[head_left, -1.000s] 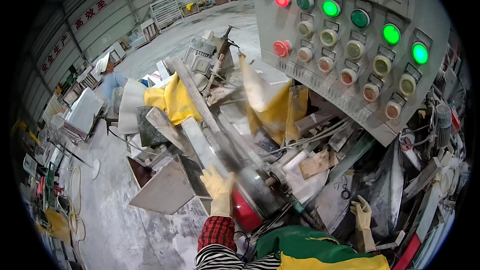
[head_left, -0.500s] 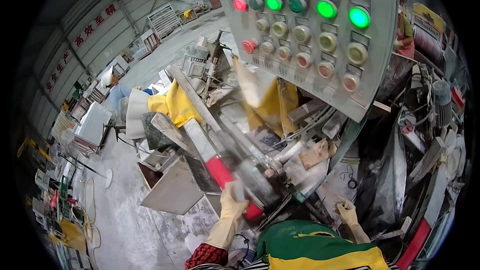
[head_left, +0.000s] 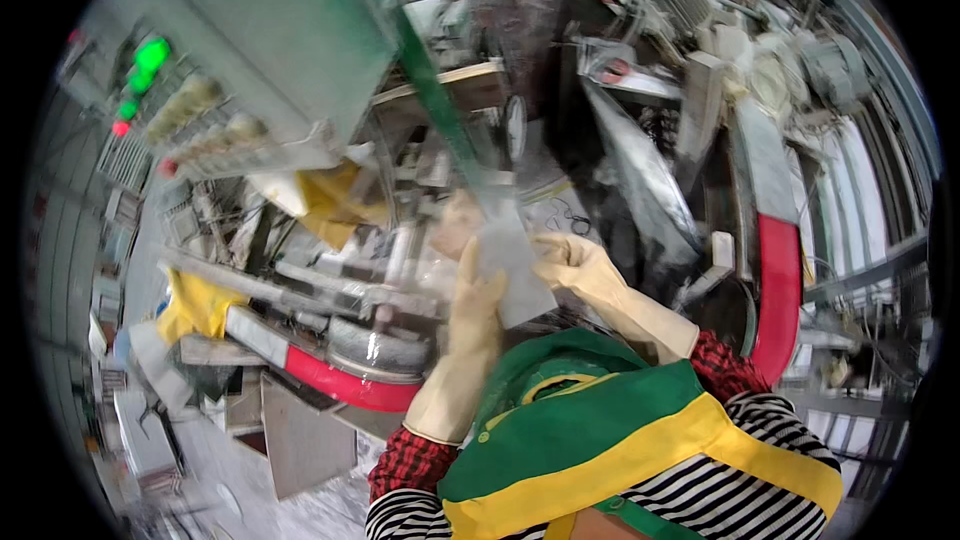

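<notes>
A pale grey, flat rectangular piece like a small tile [head_left: 513, 265] is held up in front of my green and yellow apron [head_left: 580, 410]. My left hand [head_left: 475, 290], in a cream rubber glove, grips its left side with the thumb against the face. At its right edge, the fingers of my gloved right hand [head_left: 575, 265] are curled and appear to pinch it. Motion blurs the fingertips and the tile's upper end. Behind it lies a blurred brownish stone piece [head_left: 455, 225] among machine parts.
A grey control cabinet [head_left: 270, 30] with lit buttons stands at upper left. Red and white curved rails run at left [head_left: 345, 380] and right [head_left: 778, 285]. A yellow cloth [head_left: 195, 305] drapes the left rail. A shiny tilted metal plate [head_left: 640, 170] stands beyond my right hand.
The view has swung to the right. My left hand has left the red rail and come in front of me with the tile. My right hand has moved from apart to its edge.
</notes>
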